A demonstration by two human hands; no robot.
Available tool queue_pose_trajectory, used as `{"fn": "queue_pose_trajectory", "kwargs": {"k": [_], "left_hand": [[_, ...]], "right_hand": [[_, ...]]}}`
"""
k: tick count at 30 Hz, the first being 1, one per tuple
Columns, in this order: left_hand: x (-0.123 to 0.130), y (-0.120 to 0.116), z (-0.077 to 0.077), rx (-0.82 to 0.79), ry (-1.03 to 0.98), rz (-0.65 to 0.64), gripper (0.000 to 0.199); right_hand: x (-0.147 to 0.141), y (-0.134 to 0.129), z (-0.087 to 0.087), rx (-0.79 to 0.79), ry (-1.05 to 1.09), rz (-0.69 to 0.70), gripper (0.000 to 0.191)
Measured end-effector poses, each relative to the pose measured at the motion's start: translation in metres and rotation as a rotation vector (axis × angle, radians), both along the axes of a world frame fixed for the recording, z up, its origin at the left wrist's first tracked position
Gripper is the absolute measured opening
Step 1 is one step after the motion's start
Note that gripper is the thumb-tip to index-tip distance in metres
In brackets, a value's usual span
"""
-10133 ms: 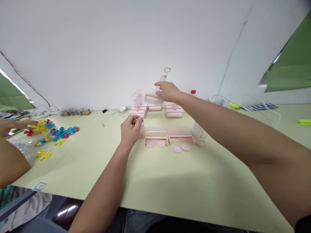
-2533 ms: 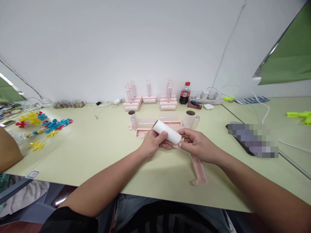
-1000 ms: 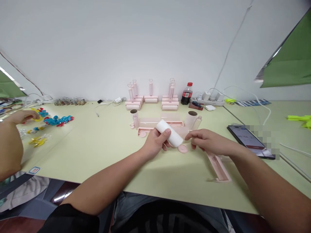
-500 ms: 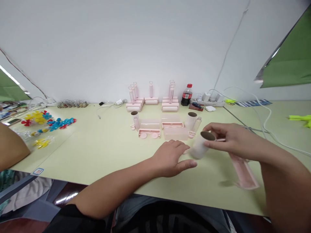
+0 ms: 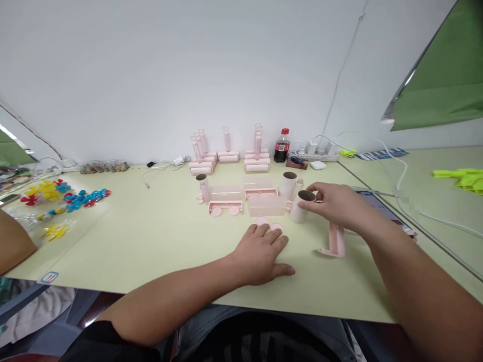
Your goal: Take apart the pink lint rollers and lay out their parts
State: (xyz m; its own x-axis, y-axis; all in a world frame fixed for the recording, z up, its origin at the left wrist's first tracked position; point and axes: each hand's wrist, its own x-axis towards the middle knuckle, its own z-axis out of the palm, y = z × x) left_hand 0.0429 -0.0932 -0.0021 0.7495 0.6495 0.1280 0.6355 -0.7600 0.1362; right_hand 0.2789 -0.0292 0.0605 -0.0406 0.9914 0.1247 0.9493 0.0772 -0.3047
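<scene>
My right hand pinches the rim of a white lint-roller paper roll, standing upright with its brown core showing. A pink plastic holder hangs or rests below that palm; whether its fingers also grip it is hidden. My left hand lies spread on the table, its fingertips at two pink round caps. Beyond the hands sit another roll, clear covers, a pink holder with two caps, and a smaller roll beside a clear handle.
Lint rollers with upright handles stand along the wall. A cola bottle and a power strip are to their right. A phone lies beyond my right wrist. Colourful plastic pieces and another person's arm are at left.
My right hand has brought the paper roll up and left, setting it near the covers, and the pink holder has swung closer. My left hand has drawn back slightly, uncovering the round caps.
</scene>
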Motion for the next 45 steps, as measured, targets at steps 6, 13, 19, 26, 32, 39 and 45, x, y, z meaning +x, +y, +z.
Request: {"fn": "queue_pose_trajectory", "kwargs": {"k": [6,13,19,26,32,39,45], "left_hand": [[0.001,0.0,0.001,-0.012,0.0,-0.003,0.065],[0.001,0.001,0.001,-0.036,-0.008,-0.004,0.065],[0.0,0.003,0.007,-0.02,-0.041,-0.019,0.06],[-0.008,0.036,0.057,-0.066,-0.314,0.059,0.038],[0.022,0.112,0.085,-0.074,-0.237,0.076,0.068],[0.061,0.154,0.098,-0.209,0.119,0.06,0.092],[0.068,0.167,0.089,-0.256,0.233,0.046,0.103]], "right_hand": [[-0.009,0.001,0.001,0.012,0.016,-0.023,0.05],[-0.01,0.009,-0.004,0.067,0.039,-0.007,0.048],[-0.005,0.008,-0.002,0.026,0.135,-0.019,0.063],[0.023,0.021,0.003,-0.059,0.163,-0.105,0.044],[0.013,0.021,-0.01,-0.361,0.179,0.101,0.058],[-0.01,0.02,-0.028,-0.336,0.276,0.089,0.046],[-0.018,0.033,-0.039,-0.242,0.269,-0.003,0.044]]}}
